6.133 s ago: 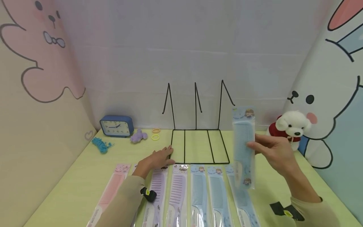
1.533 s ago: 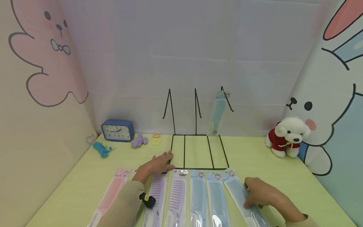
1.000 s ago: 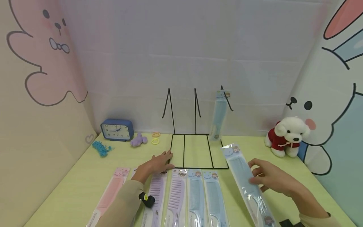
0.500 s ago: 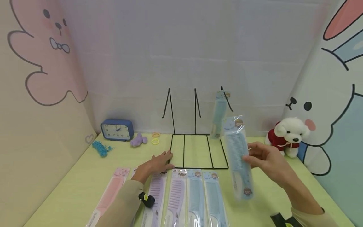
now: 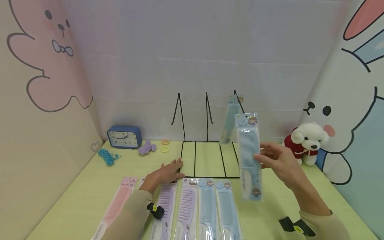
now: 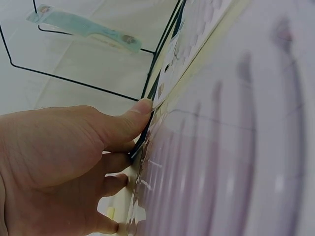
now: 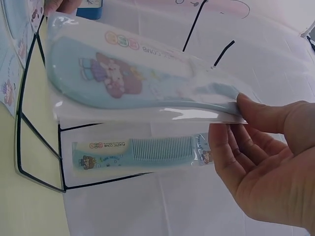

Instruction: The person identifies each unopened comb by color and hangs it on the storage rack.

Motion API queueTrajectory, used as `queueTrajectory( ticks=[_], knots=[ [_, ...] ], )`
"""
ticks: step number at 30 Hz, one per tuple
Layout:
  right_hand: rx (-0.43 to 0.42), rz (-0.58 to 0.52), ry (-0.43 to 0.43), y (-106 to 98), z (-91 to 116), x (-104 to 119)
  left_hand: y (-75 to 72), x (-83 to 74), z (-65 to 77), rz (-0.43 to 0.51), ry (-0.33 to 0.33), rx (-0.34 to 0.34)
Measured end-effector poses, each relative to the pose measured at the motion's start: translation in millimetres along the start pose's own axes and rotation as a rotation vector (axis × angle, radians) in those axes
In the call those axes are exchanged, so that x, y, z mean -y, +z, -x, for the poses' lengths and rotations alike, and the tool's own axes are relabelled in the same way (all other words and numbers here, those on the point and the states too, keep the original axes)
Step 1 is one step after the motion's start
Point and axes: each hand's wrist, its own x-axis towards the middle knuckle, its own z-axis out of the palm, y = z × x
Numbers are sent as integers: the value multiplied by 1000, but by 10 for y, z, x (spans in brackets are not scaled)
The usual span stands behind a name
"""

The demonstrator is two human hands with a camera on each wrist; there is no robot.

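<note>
My right hand [image 5: 280, 165] pinches a light-blue comb [image 5: 248, 150] in a clear packet by its side edge, upright above the table. Its top stands in front of the right hook of a black wire rack [image 5: 207, 141]. On that hook hangs another packaged blue comb [image 5: 231, 118], also visible in the right wrist view [image 7: 162, 149]. My left hand [image 5: 166, 171] rests at the rack's front left corner, fingers extended and thumb touching the wire [image 6: 146, 86]. Packaged combs lie along the front: pink [image 5: 118, 200], purple [image 5: 187, 206] and blue [image 5: 207, 203]; my left forearm partly covers some.
A blue clock [image 5: 124, 137], teal cord bundle [image 5: 107, 157], purple figure [image 5: 147, 147] and two hair ties [image 5: 164, 149] lie back left. A white plush dog [image 5: 309, 140] sits at the back right. The middle and left hooks carry nothing.
The first blue comb went onto the right hook. My right hand then picked up the rightmost blue comb from the table and raised it upright towards that hook. The left hand stayed put.
</note>
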Motion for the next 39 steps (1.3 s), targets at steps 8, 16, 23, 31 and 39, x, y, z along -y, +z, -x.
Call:
queueTrajectory(
  ticks=[8, 16, 23, 31, 39],
  knots=[
    [-23, -8, 19, 34, -68, -98, -17, -4, 6, 1, -4, 8],
    [-139, -37, 3, 164, -224, -283, -19, -15, 12, 3, -6, 8],
    [-234, -23, 59, 263, -419, -503, -4, -23, 13, -9, -15, 5],
    [-280, -120, 121, 315, -614, -636, 15, -32, 7, -4, -5, 12],
    [-270, -191, 97, 351, -895, -638, 2, 6, 13, 2, 5, 13]
  ],
)
